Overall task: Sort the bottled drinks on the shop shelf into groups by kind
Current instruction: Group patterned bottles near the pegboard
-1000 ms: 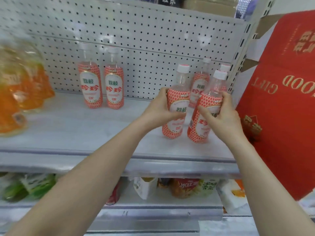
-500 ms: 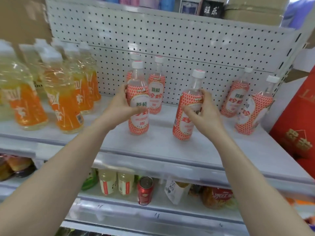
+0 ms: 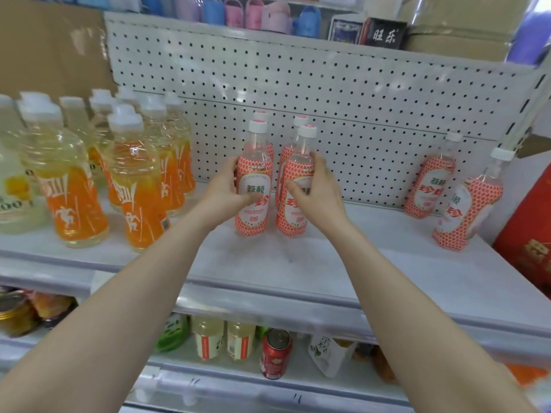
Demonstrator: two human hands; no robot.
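Observation:
My left hand grips a red-and-white lychee drink bottle standing on the white shelf. My right hand grips a second bottle of the same kind right beside it. Two more lychee bottles stand directly behind these, mostly hidden, with only their white caps and a bit of label showing. Two further lychee bottles stand apart at the shelf's right end. Several orange-labelled drink bottles are grouped at the left.
A pegboard back panel closes off the shelf. A red gift box stands at the right edge. The lower shelf holds pale bottles, a red can and snack packs. Pale yellow bottles sit far left.
Both hands carried their lychee bottles leftward from the right end and brought them together in front of the two lychee bottles at the back. The view swung left.

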